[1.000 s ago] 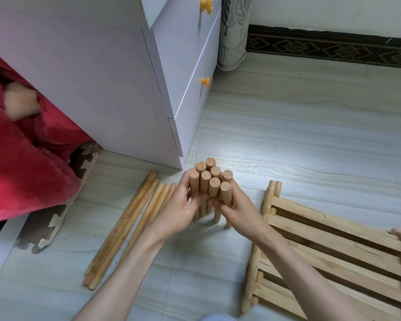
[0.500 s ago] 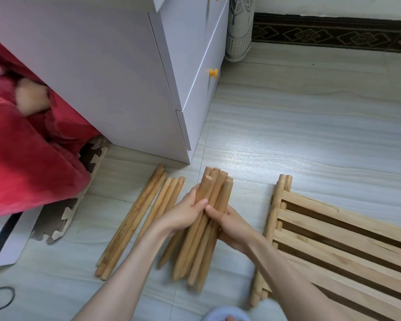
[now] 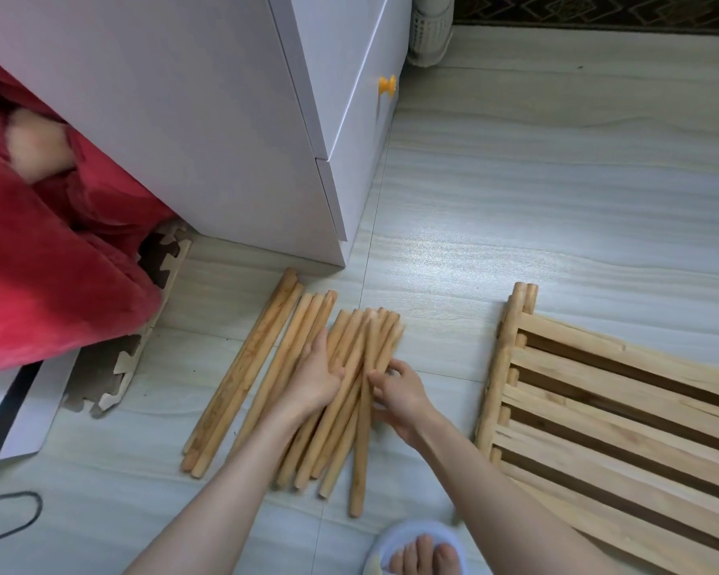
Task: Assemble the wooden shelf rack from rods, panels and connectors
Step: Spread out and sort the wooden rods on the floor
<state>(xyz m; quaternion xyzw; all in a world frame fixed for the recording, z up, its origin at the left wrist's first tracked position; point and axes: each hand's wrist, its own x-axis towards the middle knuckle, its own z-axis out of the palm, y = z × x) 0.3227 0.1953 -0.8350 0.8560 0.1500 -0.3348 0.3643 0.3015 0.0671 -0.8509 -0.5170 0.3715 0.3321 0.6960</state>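
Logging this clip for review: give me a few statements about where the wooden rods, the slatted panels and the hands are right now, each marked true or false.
1. The short round wooden rods lie flat on the pale floor. True.
2. The left hand rests on that bundle of rods. True.
3. The slatted wooden panels lean upright against the white drawer cabinet. False: they lie flat on the floor, right of the rods.
4. The right hand grips a panel slat. False: its fingers curl at the rods.
5. The longer wooden rods lie left of the short ones. True.
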